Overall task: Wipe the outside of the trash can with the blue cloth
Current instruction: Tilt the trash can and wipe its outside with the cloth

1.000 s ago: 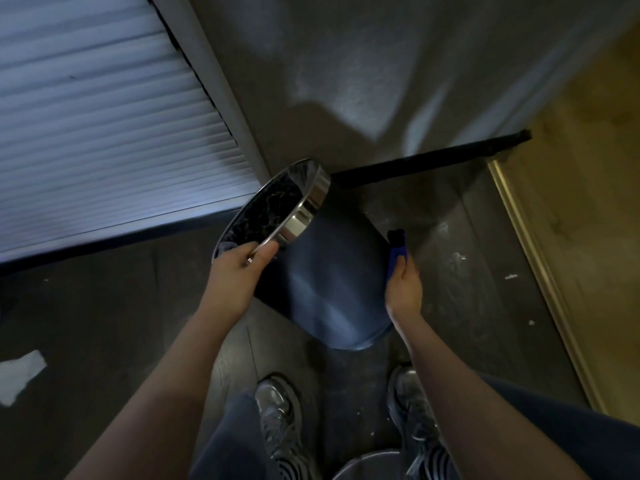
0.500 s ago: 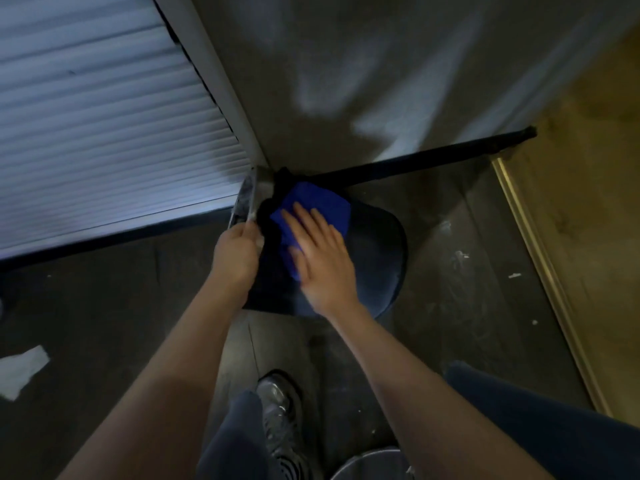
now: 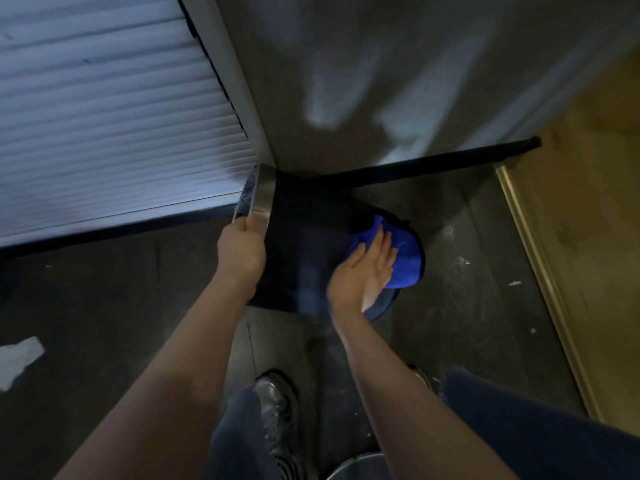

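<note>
At the near edge of the view a silver-grey shoe (image 3: 275, 407) stands on the dark floor (image 3: 460, 299), with dark trouser legs (image 3: 526, 441) on either side of it and a curved pale rim (image 3: 356, 467) of some round object just showing at the bottom. To the left, a scrap of white paper (image 3: 19, 358) lies on the floor. Farther out, two bare forearms reach toward the trash can (image 3: 304, 244), which is tipped onto its side, its dark body running from a shiny metal rim (image 3: 258, 199) at the left to its base at the right. The left hand (image 3: 242, 251) grips that metal rim, fingers curled over the edge with the thumb on the band. The right hand (image 3: 369, 268) lies flat with its fingers straight and together, pressing the blue cloth (image 3: 403, 258) against the can's outside near the base; the cloth spreads out from under the fingers to the right. Beyond the can, a louvred white door (image 3: 114, 126) fills the far left, a grey wall (image 3: 398, 81) with pale light patches rises behind, and a black baseboard (image 3: 433, 164) runs along its foot. At the right, a brass-coloured strip (image 3: 540, 265) borders a yellowish floor (image 3: 595, 202).
</note>
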